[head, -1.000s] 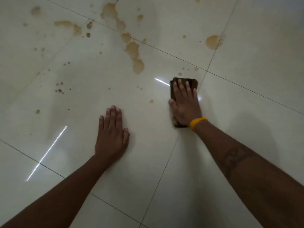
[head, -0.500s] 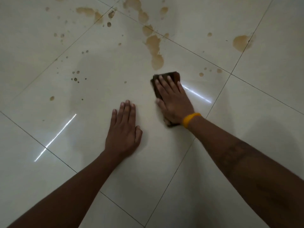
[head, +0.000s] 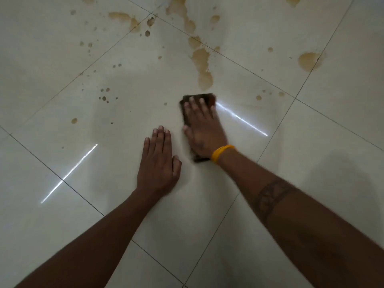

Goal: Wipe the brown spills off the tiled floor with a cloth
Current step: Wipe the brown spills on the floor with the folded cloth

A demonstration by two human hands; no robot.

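My right hand point(head: 204, 129), with a yellow wristband, presses flat on a dark brown folded cloth point(head: 207, 97) on the glossy white tiled floor point(head: 311, 163). Only the cloth's far edge and a near corner show around the hand. Just beyond the cloth runs a long brown spill point(head: 202, 65) that trails away toward the top of the view. My left hand point(head: 159, 163) lies flat on the tile, palm down, holding nothing, close beside the right hand. Small brown drops point(head: 105, 94) dot the tile to the left.
A round brown puddle point(head: 310, 61) sits on a grout line at the far right. More stains point(head: 124, 17) lie at the upper left, and small spots point(head: 270, 95) right of the cloth. Bright light streaks reflect off the tiles. Dark grout lines cross the floor diagonally.
My right hand has slid the cloth leftward, away from the grout line and toward my left hand. The spot near the cloth's left side is gone. The view has shifted, so the stains appear further right.
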